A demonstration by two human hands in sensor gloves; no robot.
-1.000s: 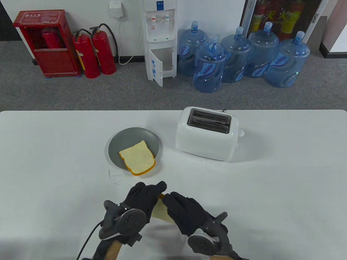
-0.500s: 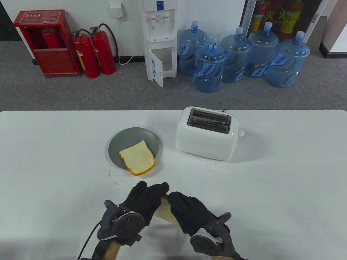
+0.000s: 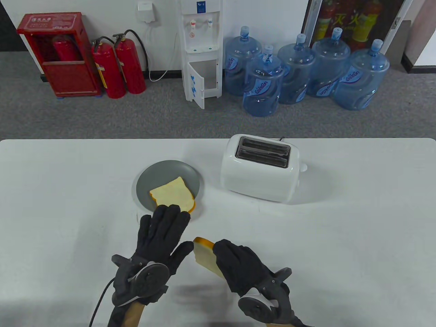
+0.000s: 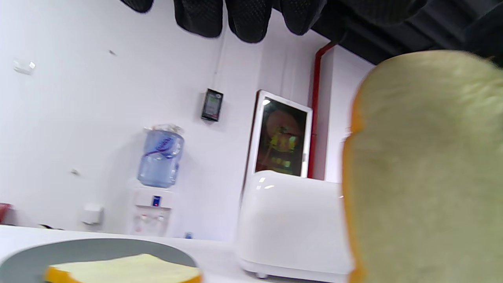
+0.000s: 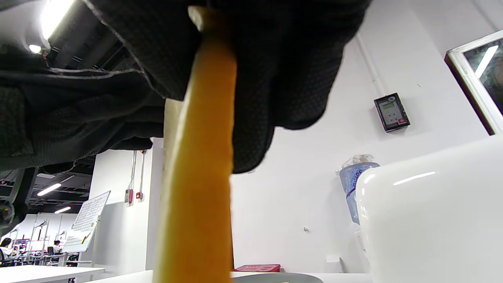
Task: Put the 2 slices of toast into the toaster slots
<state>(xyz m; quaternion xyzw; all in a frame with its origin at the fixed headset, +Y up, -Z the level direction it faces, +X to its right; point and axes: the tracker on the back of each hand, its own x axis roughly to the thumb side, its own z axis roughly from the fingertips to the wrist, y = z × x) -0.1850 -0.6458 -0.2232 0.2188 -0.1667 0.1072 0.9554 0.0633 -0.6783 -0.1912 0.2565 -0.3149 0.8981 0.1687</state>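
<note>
A white two-slot toaster (image 3: 260, 168) stands on the table right of centre, both slots empty; it also shows in the left wrist view as the toaster (image 4: 290, 224) and in the right wrist view as the toaster (image 5: 432, 220). One toast slice (image 3: 174, 198) lies on a grey plate (image 3: 160, 173). My right hand (image 3: 235, 262) grips a second slice (image 3: 204, 256) on edge above the table; that slice (image 5: 198, 188) appears crust-on in the right wrist view and as the slice (image 4: 424, 177) in the left wrist view. My left hand (image 3: 161, 231) is flat with straight fingers, its fingertips (image 3: 170, 211) over the near end of the plated slice.
The table's front edge lies just behind my wrists. Beyond the far edge, on the floor, stand several water bottles (image 3: 299, 75), a water dispenser (image 3: 201, 51) and red fire extinguishers (image 3: 119, 68).
My left hand has let go of the held slice and moved forward-left to the plate, fingers spread. The right hand now holds that slice alone and has shifted slightly right.
</note>
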